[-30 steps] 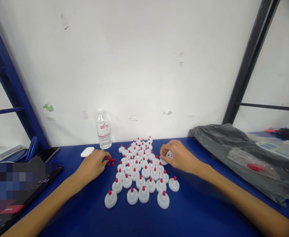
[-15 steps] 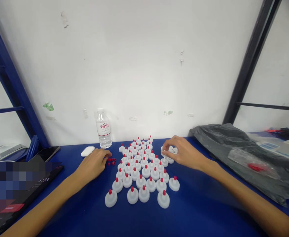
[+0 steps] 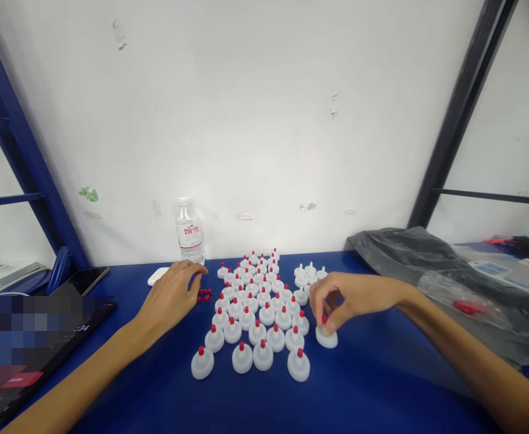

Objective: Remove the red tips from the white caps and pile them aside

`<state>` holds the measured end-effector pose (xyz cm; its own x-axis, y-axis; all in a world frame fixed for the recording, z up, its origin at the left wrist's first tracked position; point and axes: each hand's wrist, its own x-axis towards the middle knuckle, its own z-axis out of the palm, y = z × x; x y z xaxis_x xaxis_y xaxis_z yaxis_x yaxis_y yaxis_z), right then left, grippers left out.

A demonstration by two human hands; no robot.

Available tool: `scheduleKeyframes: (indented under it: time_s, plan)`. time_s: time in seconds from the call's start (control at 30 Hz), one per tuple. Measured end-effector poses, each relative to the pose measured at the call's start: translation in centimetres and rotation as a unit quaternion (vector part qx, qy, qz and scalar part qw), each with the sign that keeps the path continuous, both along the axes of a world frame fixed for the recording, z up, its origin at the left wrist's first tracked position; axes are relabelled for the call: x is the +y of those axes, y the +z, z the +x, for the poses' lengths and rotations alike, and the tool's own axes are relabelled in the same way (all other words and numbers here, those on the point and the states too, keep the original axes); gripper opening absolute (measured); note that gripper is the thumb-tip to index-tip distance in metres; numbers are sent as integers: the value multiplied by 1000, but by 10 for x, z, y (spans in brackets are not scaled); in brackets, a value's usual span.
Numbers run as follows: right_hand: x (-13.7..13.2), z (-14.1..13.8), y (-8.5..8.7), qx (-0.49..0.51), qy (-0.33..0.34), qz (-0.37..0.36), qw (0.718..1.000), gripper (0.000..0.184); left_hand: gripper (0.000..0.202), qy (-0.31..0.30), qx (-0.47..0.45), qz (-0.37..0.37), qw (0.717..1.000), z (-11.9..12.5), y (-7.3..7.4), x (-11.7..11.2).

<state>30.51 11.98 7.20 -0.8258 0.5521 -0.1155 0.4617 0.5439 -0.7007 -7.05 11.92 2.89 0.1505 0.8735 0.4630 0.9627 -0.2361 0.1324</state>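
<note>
My right hand [image 3: 337, 301] pinches the red tip of a white nozzle cap [image 3: 326, 339] at the right of the group. That cap stands on the blue table. To its left, many similar white nozzle caps [image 3: 263, 357] stand close together, each with a small red tip. Several white nozzle caps without red tips [image 3: 310, 269] are behind my right hand, which partly covers them. My left hand [image 3: 174, 292] rests beside a small pile of loose red tips [image 3: 205, 295], its thumb and forefinger apart, with nothing visible between them.
A clear water bottle [image 3: 190, 235] stands against the wall, near a white case [image 3: 156, 276] partly behind my left hand. At left lie a phone [image 3: 84, 282] and a dark screen device [image 3: 34, 367]. A grey plastic bag [image 3: 391, 253] and power strip [image 3: 494, 269] are at right.
My right hand has moved from the untipped caps toward me and onto a red-tipped cap, which has shifted slightly right. My left hand's fingers have risen slightly and spread apart.
</note>
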Motion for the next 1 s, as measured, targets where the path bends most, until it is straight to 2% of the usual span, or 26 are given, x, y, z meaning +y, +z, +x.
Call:
scheduleKeyframes:
  time_s: [0.17, 0.27, 0.33, 0.4, 0.5, 0.53, 0.6, 0.7, 0.87, 1.0]
  plan:
    - [-3, -6, 6, 124, -56, -64, 989, 23, 30, -32, -37, 58, 997, 7, 2, -7]
    - [-4, -15, 0, 143, -101, -35, 984, 27, 28, -65, -45, 93, 993, 12, 3, -13]
    - [-2, -21, -7, 135, -125, 29, 982, 29, 25, -88, -38, 114, 989, 16, 5, -17]
    - [0, -26, -14, 113, -149, 139, 972, 28, 23, -117, -19, 139, 983, 20, 6, -21]
    - [3, -28, -23, 59, -148, 345, 925, 25, 19, -173, 18, 174, 969, 25, 5, -24]
    - [3, -28, -25, 40, -139, 394, 908, 25, 18, -192, 27, 182, 964, 26, 5, -24]
    - [4, -28, -27, 16, -127, 444, 887, 25, 17, -222, 39, 190, 956, 26, 3, -23]
    - [4, -28, -28, 28, -152, 456, 877, 29, 18, -237, 42, 191, 952, 25, 2, -22]
    - [1, -31, -30, 101, -183, 417, 885, 29, 16, -237, 34, 183, 954, 24, 3, -22]
    - [0, -34, -32, 91, -193, 436, 874, 29, 16, -236, 29, 173, 956, 25, 4, -24]
